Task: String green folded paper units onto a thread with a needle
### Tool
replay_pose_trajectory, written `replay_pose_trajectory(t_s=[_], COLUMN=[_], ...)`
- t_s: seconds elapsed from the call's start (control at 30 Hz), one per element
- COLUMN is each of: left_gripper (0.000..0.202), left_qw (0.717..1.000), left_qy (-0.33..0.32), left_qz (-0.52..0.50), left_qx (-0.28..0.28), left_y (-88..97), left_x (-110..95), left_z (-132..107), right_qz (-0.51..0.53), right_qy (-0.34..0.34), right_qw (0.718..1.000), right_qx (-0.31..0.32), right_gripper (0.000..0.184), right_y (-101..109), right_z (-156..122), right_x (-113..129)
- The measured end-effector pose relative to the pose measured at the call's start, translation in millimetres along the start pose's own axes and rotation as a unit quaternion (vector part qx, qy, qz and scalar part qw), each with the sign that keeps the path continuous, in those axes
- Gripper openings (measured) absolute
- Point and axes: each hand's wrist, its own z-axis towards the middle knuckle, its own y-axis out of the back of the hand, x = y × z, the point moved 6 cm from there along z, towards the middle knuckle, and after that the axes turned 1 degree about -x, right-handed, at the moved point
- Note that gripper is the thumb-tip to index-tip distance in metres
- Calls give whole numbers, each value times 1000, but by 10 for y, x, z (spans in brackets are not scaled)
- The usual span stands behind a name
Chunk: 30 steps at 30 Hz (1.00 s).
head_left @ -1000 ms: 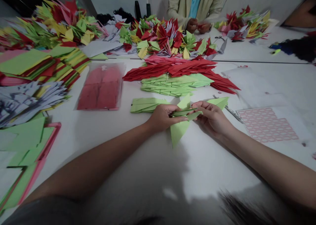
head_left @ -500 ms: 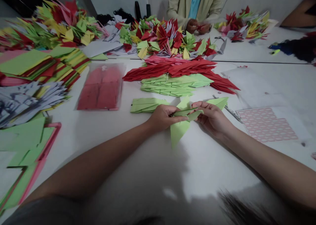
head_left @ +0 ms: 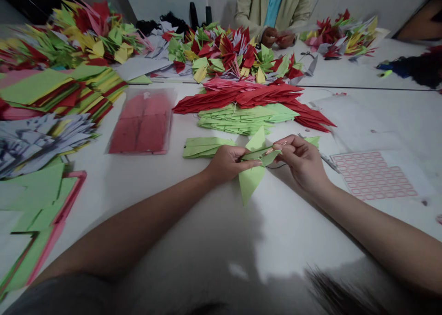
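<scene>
The right hand [head_left: 304, 164] is rising slightly off the table [head_left: 362, 223], its fingers [head_left: 288, 142] narrowly pinching a thin glinting strip [head_left: 271, 152] (too small to identify) against the folded green origami piece [head_left: 252, 179]. The left hand [head_left: 226, 164] is gripping that piece above the table, near a stack of green folded paper [head_left: 207, 147].

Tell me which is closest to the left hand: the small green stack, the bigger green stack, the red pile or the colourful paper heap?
From the left hand, nearest first:
1. Small green stack: just ahead, to the hand's left.
2. Bigger green stack: farther ahead.
3. Red pile: right behind that.
4. Colourful paper heap: farthest, across the table seam.
</scene>
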Motion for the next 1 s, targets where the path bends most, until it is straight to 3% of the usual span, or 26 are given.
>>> replay_pose_trajectory(t_s=[0.17, 0.4, 0.63, 1.0], left_gripper=[40, 42, 43, 39], left_qw=[1000, 1000, 1000, 999], left_qy=[-6, -1, -1, 20], left_qz=[15, 23, 15, -22], left_qx=[-8, -3, -10, -38], left_y=[15, 13, 3, 30], left_x=[-20, 2, 15, 9], left_z=[2, 2, -7, -1], right_qz=[-55, 34, 93, 7], right_qy=[35, -64, -109, -42], right_qw=[998, 997, 990, 999], right_qx=[-1, 12, 11, -9], right_gripper=[21, 25, 27, 23], right_y=[-45, -5, -27, 11], right_z=[-55, 0, 7, -6], right_x=[86, -135, -182, -97])
